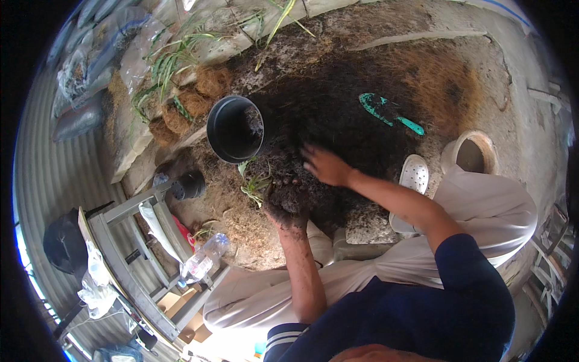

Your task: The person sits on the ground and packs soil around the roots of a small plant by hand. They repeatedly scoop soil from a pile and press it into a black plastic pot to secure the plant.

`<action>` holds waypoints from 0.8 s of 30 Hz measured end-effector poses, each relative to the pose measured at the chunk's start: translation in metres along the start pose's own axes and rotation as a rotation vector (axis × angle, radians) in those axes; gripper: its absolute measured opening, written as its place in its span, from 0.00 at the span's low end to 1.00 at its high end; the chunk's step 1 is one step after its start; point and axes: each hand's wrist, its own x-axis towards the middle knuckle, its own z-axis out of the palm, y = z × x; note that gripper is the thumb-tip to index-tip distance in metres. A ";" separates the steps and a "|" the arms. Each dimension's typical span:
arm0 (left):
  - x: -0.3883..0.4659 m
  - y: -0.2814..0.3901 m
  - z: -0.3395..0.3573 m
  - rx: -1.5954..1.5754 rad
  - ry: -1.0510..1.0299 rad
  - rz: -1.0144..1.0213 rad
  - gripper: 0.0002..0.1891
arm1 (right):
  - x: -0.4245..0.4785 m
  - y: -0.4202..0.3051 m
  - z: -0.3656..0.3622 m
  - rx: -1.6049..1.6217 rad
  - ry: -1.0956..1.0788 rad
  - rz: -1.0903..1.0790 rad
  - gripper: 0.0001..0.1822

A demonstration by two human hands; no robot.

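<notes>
My left hand [287,212], coated in soil, cups the dark root ball [289,197] of a small variegated leafy plant [254,186], whose leaves point to the left. My right hand [326,166], slightly blurred, is over the pile of dark potting soil [307,108] with its fingers spread and nothing seen in them. Just beyond the plant, a black plastic pot [235,130] lies tilted with its mouth towards me and some soil inside. A green hand trowel [409,126] rests on the soil to the right, its blade partly covered with dirt.
Balls of coconut fibre [192,104] and striped-leaf plants [167,68] lie at the upper left. A smaller black pot [189,184] is near a metal stepladder [131,253] and a plastic bottle [203,260]. At right are loose fibre [445,86] and a clay pot [486,149].
</notes>
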 end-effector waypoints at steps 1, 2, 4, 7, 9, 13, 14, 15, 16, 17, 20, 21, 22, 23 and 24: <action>-0.002 -0.002 0.005 0.025 0.057 0.032 0.15 | -0.014 -0.001 0.024 -0.040 -0.051 -0.035 0.28; -0.002 -0.002 0.006 0.048 0.113 0.065 0.15 | -0.027 -0.010 0.025 -0.126 -0.003 -0.050 0.28; -0.004 0.000 0.004 0.030 0.029 0.038 0.15 | -0.052 -0.027 0.014 -0.294 0.092 -0.085 0.27; 0.000 0.002 -0.003 0.152 0.070 0.078 0.15 | -0.069 -0.034 -0.007 -0.168 0.086 -0.001 0.24; 0.000 0.002 -0.009 0.147 0.077 0.089 0.15 | -0.056 -0.052 -0.062 -0.132 -0.472 0.304 0.23; -0.005 -0.007 0.013 0.071 0.111 0.104 0.14 | -0.073 -0.031 -0.083 -0.180 -0.461 0.366 0.22; -0.007 -0.008 0.017 0.101 0.170 0.133 0.14 | -0.073 -0.021 -0.081 -0.138 -0.268 0.332 0.24; -0.007 -0.007 0.015 0.074 0.159 0.122 0.14 | -0.068 -0.010 -0.083 -0.091 -0.078 0.292 0.26; -0.006 -0.005 0.011 0.050 0.147 0.107 0.14 | -0.061 -0.001 -0.085 -0.043 0.113 0.256 0.28; -0.006 -0.004 0.009 0.027 0.135 0.091 0.14 | -0.053 0.005 -0.083 0.088 0.184 0.270 0.30; -0.008 -0.002 0.008 0.059 -0.002 0.046 0.14 | -0.022 0.037 -0.064 0.313 0.332 0.428 0.36; -0.010 -0.003 0.010 0.043 -0.010 0.047 0.14 | -0.012 0.054 -0.051 0.275 0.321 0.553 0.37; -0.011 -0.004 0.013 0.028 -0.018 0.047 0.14 | -0.008 0.058 -0.042 0.237 0.308 0.680 0.38; -0.012 -0.004 0.015 0.015 -0.026 0.045 0.14 | -0.008 0.059 -0.031 0.124 0.312 0.648 0.38; -0.012 -0.003 0.014 0.028 -0.020 0.042 0.14 | -0.006 0.056 -0.024 0.008 0.315 0.614 0.37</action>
